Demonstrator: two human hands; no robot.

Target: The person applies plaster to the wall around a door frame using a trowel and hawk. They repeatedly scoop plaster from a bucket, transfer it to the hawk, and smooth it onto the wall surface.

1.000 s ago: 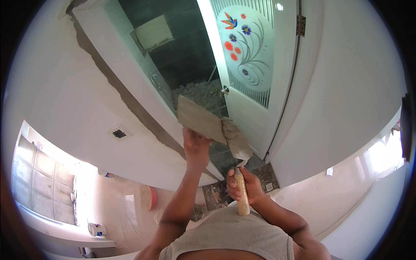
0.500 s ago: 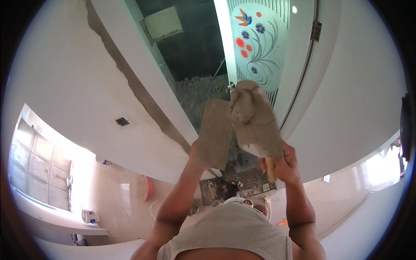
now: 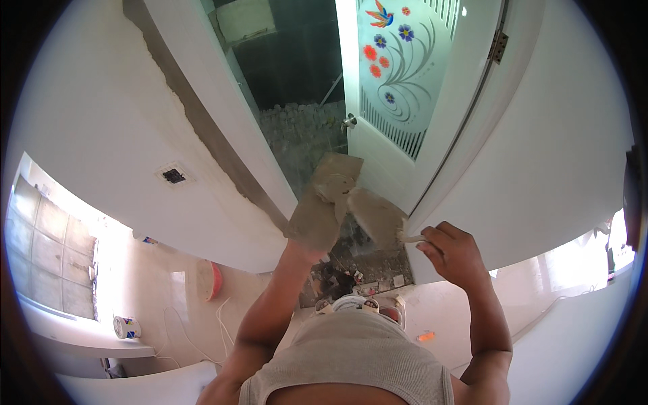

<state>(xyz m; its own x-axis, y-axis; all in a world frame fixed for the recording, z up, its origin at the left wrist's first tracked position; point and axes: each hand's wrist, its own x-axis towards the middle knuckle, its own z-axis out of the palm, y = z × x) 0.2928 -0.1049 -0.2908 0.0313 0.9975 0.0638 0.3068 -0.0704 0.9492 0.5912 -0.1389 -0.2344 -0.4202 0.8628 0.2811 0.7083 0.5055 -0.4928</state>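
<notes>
Grey mortar is heaped on the board [image 3: 322, 206], borne by the left hand [image 3: 305, 251]; a trowel [image 3: 378, 217] is clenched in the right hand [image 3: 453, 253]. The seam [image 3: 202, 128] looks partly filled.

Open doorway gap straight ahead, dark and unblocked above the rubble pile [image 3: 297, 131]. Hemmed on the left by the white door frame [image 3: 229, 115] and the rough grey plaster strip [image 3: 202, 128] beside it; on the right by the glass-panelled door [image 3: 398, 74], knob [image 3: 349, 122] jutting into the opening. Plaster board [image 3: 322, 202] and trowel [image 3: 374, 216] held touching across the lower gap. Free room well left along the bare white wall [image 3: 88, 121], past a small wall socket [image 3: 173, 175]
</notes>
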